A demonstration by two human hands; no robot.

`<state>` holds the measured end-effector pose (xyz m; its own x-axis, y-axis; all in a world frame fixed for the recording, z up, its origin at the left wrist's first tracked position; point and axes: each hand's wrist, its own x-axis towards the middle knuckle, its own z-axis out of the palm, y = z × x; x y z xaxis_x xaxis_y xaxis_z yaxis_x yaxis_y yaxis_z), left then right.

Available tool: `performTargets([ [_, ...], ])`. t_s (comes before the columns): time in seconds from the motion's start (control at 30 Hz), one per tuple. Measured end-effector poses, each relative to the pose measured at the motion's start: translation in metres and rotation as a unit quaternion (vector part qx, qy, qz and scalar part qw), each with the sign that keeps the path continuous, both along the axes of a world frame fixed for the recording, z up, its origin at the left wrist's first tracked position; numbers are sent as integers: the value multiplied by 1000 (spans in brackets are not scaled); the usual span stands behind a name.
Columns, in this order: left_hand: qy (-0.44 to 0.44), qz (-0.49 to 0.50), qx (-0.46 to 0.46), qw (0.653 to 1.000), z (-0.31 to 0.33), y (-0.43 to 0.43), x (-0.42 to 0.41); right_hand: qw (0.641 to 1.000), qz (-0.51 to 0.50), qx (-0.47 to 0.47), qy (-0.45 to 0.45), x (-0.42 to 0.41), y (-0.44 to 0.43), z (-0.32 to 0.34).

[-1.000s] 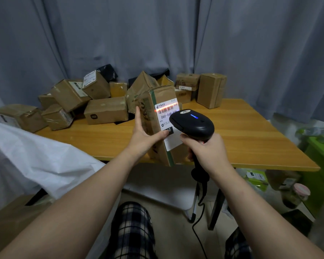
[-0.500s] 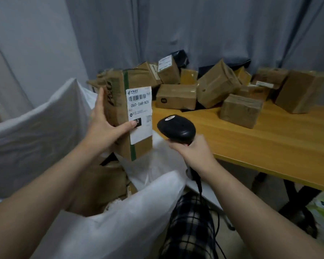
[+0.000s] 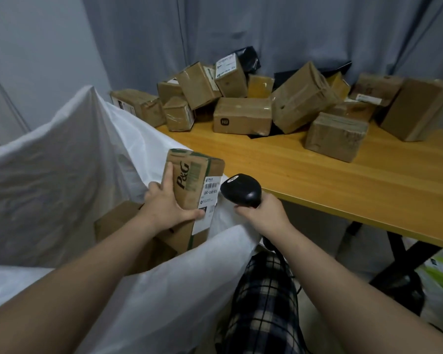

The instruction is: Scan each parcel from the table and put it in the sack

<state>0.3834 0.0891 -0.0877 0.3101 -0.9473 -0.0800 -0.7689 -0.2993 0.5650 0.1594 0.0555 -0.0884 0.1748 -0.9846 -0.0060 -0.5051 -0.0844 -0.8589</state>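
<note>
My left hand point(image 3: 168, 206) grips a tall brown parcel point(image 3: 192, 185) with a green stripe and a white barcode label. The parcel stands upright inside the mouth of the white sack point(image 3: 62, 159), its lower end below the sack's near rim. Other brown boxes point(image 3: 118, 223) lie in the sack beneath it. My right hand point(image 3: 262, 213) holds the black barcode scanner point(image 3: 241, 190) just right of the parcel, over the sack's edge. Several more brown parcels point(image 3: 242, 115) are heaped at the back of the wooden table point(image 3: 317, 180).
A grey curtain point(image 3: 266, 29) hangs behind the table. Black table legs point(image 3: 399, 251) stand at the right, with green and white bags point(image 3: 440, 274) on the floor beside them. My checked trousers point(image 3: 264, 302) fill the lower middle, with the scanner cable running down them.
My left hand has carried the parcel from the table front over to the left and lowered it into the sack. The scanner's red beam is off and my right hand followed leftward.
</note>
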Motion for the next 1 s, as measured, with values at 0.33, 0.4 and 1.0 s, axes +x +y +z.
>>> performTargets([
  [0.33, 0, 38, 97, 995, -2, 11, 5, 991, -91, -33, -94, -19, 0, 12],
  [0.4, 1, 92, 103, 990, 2, 11, 11, 982, -95, -90, -136, -21, 0, 35],
  [1.0, -67, 3, -84, 994, 40, -9, -18, 987, -85, -68, -118, -29, -2, 26],
])
